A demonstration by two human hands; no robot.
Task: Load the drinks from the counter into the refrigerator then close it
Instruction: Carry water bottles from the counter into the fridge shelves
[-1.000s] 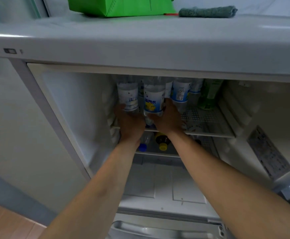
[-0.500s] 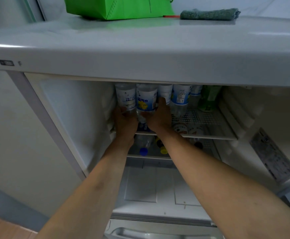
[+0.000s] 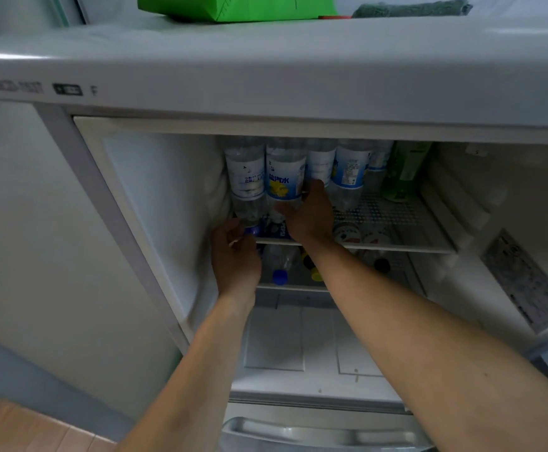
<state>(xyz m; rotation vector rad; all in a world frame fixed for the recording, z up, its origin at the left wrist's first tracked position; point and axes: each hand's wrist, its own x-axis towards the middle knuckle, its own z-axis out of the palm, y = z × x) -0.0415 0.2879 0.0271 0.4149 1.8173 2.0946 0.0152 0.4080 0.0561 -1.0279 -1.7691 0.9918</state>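
Right hand [image 3: 308, 212] is gripping the lower body of the lemon-label bottle [image 3: 284, 177], fingers curled round it, thumb side toward the neighbouring bottle; the grip sits low, probably so the bottle stays upright while it is being seated on the upper wire shelf [image 3: 406, 246]. Left hand [image 3: 236, 256] is hanging just below that shelf's front left corner, fingers loosely bent and holding nothing, fingertips near the base of the plain-label bottle [image 3: 245, 177]; whether they are touching it I cannot tell.

Both bottles are standing upright at the shelf's left end, touching each other, with the plain-label one close against the refrigerator's [image 3: 155, 203] left inner wall. More bottles are standing in a row behind and to the right, and a green bottle [image 3: 407, 168] is at the back right. Packing leftward looks like a way of keeping the right half of the shelf free.

Lower shelf: bottles are lying on their sides, caps facing the front edge. Door is not yet closed.
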